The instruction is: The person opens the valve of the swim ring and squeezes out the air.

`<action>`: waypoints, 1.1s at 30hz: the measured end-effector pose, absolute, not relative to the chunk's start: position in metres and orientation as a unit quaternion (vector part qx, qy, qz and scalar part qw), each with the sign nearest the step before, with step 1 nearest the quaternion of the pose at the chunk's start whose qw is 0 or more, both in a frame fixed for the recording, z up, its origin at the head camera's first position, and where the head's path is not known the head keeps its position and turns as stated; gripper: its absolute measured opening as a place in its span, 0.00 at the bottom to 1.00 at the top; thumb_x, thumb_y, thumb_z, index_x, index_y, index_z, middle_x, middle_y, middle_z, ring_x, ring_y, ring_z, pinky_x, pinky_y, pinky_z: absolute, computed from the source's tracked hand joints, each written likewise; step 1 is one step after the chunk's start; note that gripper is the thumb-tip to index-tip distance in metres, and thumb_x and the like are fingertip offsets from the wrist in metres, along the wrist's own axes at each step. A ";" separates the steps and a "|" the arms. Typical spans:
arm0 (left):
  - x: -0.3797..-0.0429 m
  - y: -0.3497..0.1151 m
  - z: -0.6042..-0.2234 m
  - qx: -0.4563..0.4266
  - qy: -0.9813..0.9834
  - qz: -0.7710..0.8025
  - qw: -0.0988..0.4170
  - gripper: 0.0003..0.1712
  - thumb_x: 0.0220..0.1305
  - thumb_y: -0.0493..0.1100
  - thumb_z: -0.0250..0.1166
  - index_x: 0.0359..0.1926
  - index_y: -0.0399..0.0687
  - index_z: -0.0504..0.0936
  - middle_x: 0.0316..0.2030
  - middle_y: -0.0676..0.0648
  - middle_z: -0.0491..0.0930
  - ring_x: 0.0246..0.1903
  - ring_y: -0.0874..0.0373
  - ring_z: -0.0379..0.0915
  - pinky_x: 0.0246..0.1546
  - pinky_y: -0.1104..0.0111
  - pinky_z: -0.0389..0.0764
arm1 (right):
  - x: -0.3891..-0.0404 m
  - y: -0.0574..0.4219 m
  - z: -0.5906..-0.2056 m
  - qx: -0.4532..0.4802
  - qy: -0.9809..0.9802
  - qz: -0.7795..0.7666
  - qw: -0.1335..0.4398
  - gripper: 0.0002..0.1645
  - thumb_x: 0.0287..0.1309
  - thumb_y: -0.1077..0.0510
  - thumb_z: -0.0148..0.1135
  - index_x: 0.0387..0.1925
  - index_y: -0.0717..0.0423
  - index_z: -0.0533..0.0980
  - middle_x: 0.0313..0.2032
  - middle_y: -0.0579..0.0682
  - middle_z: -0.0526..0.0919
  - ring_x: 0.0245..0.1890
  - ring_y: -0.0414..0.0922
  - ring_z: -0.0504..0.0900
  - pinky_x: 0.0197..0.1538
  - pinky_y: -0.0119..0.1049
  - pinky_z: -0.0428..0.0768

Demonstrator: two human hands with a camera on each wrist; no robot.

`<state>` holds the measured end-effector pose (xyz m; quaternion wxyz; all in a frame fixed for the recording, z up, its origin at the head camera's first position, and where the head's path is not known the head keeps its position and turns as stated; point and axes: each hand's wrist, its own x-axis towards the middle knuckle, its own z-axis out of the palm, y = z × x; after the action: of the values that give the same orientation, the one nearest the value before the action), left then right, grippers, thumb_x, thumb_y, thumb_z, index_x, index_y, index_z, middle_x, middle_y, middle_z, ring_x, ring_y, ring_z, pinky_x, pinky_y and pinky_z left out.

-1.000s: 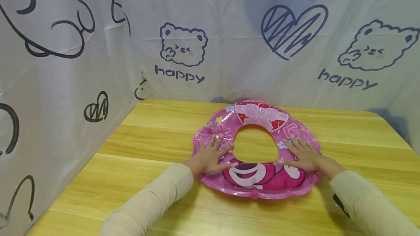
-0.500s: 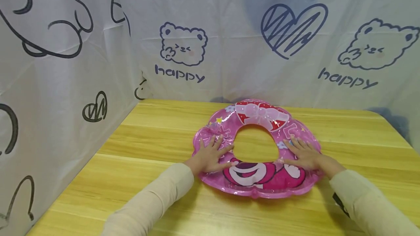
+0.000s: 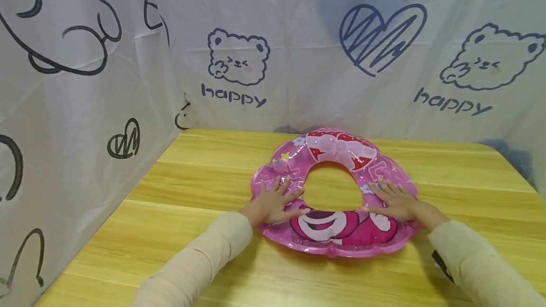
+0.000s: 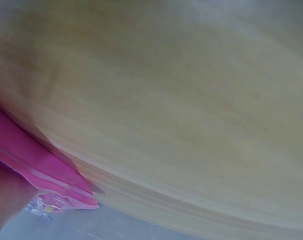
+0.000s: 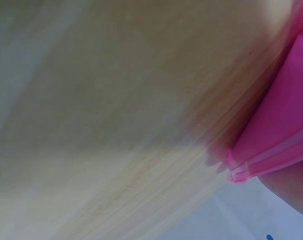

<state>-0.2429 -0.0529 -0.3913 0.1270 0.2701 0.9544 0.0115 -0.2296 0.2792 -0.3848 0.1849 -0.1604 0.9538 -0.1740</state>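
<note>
A pink inflatable swim ring [image 3: 337, 245] with a cartoon bear and a bow print lies on the wooden table, partly puffed up and creased at its left side. My left hand [image 3: 270, 205] rests flat on its left part, fingers spread. On the opposite side my right hand [image 3: 396, 203] lies with straight, spread fingers on the ring. In the left wrist view the ring's pink edge [image 4: 41, 162] shows at lower left beside part of the hand. The right wrist view has the ring's pink side [image 5: 281, 110] at the right edge, over the tabletop.
The wooden table [image 3: 170, 231] stretches out around the ring. A white cloth [image 3: 298, 84] with bear and heart drawings hangs behind it, and another patterned cloth [image 3: 77, 108] hangs along the left. Something small and dark [image 3: 442, 265] shows under the right sleeve.
</note>
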 end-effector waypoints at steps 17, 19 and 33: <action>-0.239 -0.051 -0.392 0.276 0.953 -0.011 0.122 0.41 0.62 0.75 0.35 0.72 0.68 0.46 0.73 0.43 0.34 0.72 0.41 0.27 0.64 0.35 0.37 | -0.229 0.281 -0.384 -0.153 0.956 -0.178 0.173 0.58 0.54 0.29 0.51 0.70 0.64 0.45 0.69 0.73 0.38 0.67 0.72 0.35 0.64 0.70 0.35; -0.237 -0.051 -0.392 0.274 0.954 -0.012 0.120 0.42 0.61 0.75 0.35 0.72 0.68 0.44 0.73 0.43 0.33 0.72 0.41 0.26 0.65 0.35 0.36 | -0.228 0.282 -0.384 -0.159 0.960 -0.170 0.154 0.58 0.53 0.29 0.52 0.70 0.64 0.46 0.69 0.74 0.40 0.67 0.73 0.37 0.64 0.70 0.37; -0.242 -0.057 -0.391 0.301 0.952 -0.022 0.048 0.48 0.58 0.76 0.43 0.73 0.62 0.43 0.73 0.38 0.35 0.72 0.38 0.31 0.64 0.35 0.38 | -0.218 0.282 -0.384 -0.178 0.973 -0.141 0.044 0.57 0.50 0.31 0.57 0.67 0.68 0.55 0.68 0.73 0.45 0.68 0.70 0.41 0.65 0.70 0.38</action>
<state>-0.2416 -0.0568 -0.3906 0.0477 0.3015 0.9520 -0.0217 -0.2180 0.2817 -0.3841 0.0436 -0.1783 0.9729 -0.1409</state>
